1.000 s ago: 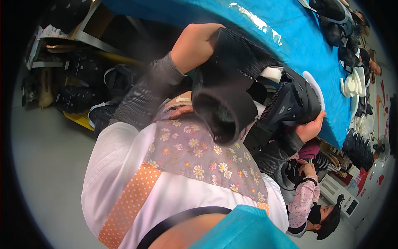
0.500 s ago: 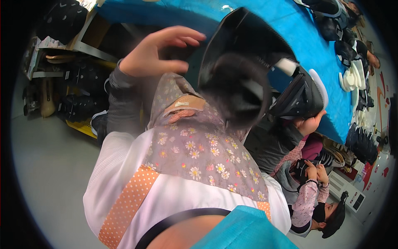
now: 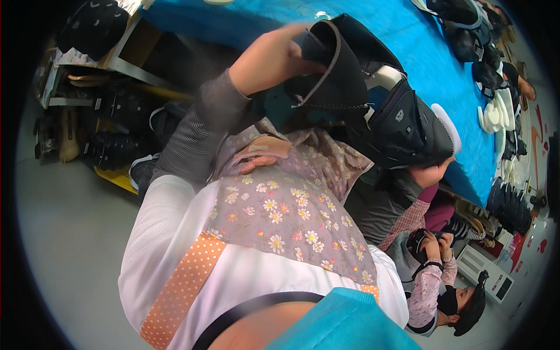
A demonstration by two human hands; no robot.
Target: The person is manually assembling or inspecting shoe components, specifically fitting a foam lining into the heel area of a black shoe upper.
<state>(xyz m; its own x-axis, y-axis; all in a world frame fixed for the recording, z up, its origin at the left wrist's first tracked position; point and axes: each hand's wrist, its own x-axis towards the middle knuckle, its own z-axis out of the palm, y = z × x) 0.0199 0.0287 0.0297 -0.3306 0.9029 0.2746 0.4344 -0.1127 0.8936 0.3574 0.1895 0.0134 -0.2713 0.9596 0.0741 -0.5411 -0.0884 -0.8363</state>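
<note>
The black shoe (image 3: pixel 402 125) is held at the near edge of the blue-covered table (image 3: pixel 431 64), its open collar towards the table's left end and its toe towards the right. The left hand (image 3: pixel 273 58), just off that near edge, is closed in a pinch on the collar's rim, thumb against the cloth. The right hand (image 3: pixel 430 172), nearer the table's right end, cups the toe from below, fingers curled round it. To handle it well, I'd keep the toe firmly supported and draw the collar with a light, even pull, so the rim's stitching isn't strained (thin knit, by its look, would stretch easily). A curved white piece (image 3: pixel 448 127) is over the table beside the toe; whether it is attached, I cannot tell.

As for writing, the shoe's side carries small pale marks, and the wall beyond the table's right end red ones; none is legible.
</note>
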